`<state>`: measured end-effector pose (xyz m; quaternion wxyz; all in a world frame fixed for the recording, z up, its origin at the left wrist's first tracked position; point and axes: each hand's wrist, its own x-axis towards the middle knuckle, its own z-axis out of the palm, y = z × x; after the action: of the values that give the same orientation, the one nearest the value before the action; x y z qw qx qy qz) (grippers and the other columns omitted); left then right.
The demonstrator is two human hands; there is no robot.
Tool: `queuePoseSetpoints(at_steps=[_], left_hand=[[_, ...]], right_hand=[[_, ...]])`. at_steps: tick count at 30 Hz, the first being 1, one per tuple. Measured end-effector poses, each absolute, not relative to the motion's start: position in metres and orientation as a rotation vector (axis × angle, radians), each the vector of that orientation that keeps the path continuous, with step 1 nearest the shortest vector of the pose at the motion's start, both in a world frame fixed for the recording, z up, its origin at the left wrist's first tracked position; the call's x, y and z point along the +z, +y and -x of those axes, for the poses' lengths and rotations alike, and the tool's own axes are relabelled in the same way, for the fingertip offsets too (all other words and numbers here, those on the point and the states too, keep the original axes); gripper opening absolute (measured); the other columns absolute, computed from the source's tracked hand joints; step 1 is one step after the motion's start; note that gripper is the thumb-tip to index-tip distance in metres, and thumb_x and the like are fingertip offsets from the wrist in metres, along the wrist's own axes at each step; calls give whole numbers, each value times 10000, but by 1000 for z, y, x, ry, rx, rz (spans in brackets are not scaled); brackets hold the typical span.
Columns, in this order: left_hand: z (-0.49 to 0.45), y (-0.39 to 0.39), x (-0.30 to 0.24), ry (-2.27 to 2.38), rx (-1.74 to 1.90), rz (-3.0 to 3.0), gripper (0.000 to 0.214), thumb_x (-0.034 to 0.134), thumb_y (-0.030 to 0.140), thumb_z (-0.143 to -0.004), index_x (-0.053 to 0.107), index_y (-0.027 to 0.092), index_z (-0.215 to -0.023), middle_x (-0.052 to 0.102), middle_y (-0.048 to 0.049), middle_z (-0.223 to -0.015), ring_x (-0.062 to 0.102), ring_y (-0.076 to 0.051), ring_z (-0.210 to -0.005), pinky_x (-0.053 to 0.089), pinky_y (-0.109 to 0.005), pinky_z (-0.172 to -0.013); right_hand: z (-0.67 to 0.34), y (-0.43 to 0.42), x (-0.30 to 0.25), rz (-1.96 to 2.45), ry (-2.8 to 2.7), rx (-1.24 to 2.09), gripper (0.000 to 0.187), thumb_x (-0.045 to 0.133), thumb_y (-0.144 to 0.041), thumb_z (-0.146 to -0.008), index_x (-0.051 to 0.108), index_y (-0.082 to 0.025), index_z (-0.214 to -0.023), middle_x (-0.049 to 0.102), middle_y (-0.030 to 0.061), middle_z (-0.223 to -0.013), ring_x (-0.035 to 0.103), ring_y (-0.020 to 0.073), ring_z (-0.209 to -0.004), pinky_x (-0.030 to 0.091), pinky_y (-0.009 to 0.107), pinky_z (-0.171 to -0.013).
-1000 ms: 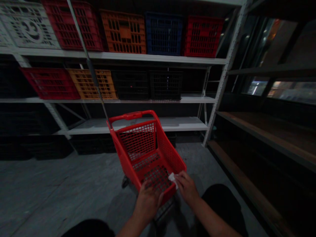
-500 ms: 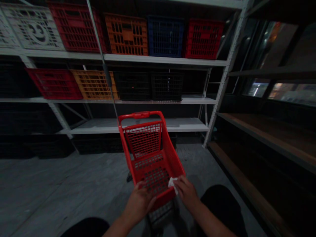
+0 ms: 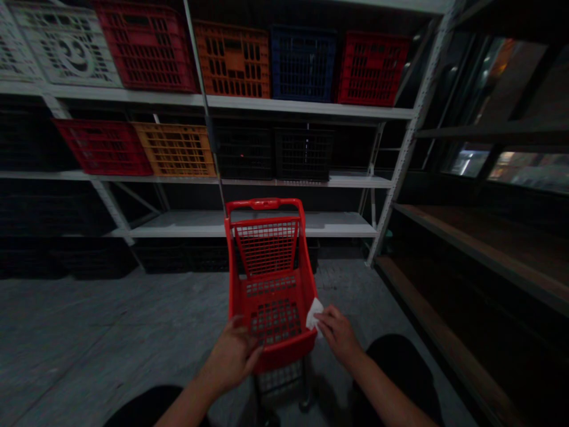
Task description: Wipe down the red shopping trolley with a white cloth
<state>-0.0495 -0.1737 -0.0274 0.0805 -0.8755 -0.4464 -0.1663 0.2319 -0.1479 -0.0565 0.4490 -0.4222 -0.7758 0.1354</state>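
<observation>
A small red plastic shopping cart (image 3: 284, 354) stands in front of me, its handle on the far side and its grid-floored basket holding nothing. My left hand (image 3: 233, 353) is on the basket's near left corner, fingers curled over the rim and thumb along the near wall; the fingertips are slightly blurred. A crumpled white tissue (image 3: 315, 313) is pinched in my right hand (image 3: 340, 335), and it lies against the rim at the near right corner.
Behind the cart, a white metal rack (image 3: 347, 224) carries several coloured crates, among them an orange crate (image 3: 233, 59) and a blue crate (image 3: 303, 64). A thin pole (image 3: 198, 53) rises at the cart's left rear. Brown shelves (image 3: 484, 237) run along the right, over grey concrete floor (image 3: 173, 314).
The cart has turned, so its handle sits further right and its near end further left. My left hand has moved left with it. The tissue now stands up more at the rim.
</observation>
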Motion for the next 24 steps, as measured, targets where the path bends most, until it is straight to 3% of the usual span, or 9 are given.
queuePoseSetpoints(at_steps=[3,5,7,10,17,24], left_hand=[[23,-179,-19,-1609,-584,2419,296,337,312,-844,597,216,-743,641,-8,-735,548,-169,-783,246,-463,-942],[-3,-182,-21,-1731,-627,2402,325,301,333,-860,601,217,-813,652,-25,-796,562,-172,-814,318,-420,-889],[-25,-182,-28,-1820,-599,2448,381,268,365,-870,605,199,-813,652,-45,-741,583,-166,-732,399,-337,-738],[-42,-179,-43,-1837,-554,2413,407,266,393,-866,602,178,-789,648,-65,-707,594,-183,-675,408,-311,-638],[-34,-170,-63,-1718,-574,2389,387,301,412,-853,579,182,-713,646,-49,-665,603,-180,-630,421,-279,-578],[-21,-170,-69,-1576,-674,2363,315,350,358,-846,572,188,-701,636,-34,-612,600,-160,-590,413,-257,-556]], right_hand=[[-213,-159,-65,1056,-1873,451,176,517,-217,-799,650,-201,-915,532,29,-766,537,128,-718,445,228,-647],[-204,-162,-66,1058,-1837,498,141,554,-211,-776,658,-196,-870,546,27,-769,543,129,-726,442,227,-658],[-198,-159,-65,1052,-1831,517,118,560,-199,-769,662,-192,-827,551,24,-759,546,128,-724,438,225,-657],[-194,-141,-58,1055,-1823,496,107,556,-181,-760,662,-187,-752,543,14,-718,539,122,-689,428,218,-629],[-191,-88,-32,1137,-1757,356,130,520,-158,-756,645,-178,-724,544,21,-725,534,130,-699,416,234,-667],[-184,-149,-53,1190,-1739,594,60,563,-166,-697,601,-175,-652,549,-2,-660,535,126,-625,395,207,-570]])
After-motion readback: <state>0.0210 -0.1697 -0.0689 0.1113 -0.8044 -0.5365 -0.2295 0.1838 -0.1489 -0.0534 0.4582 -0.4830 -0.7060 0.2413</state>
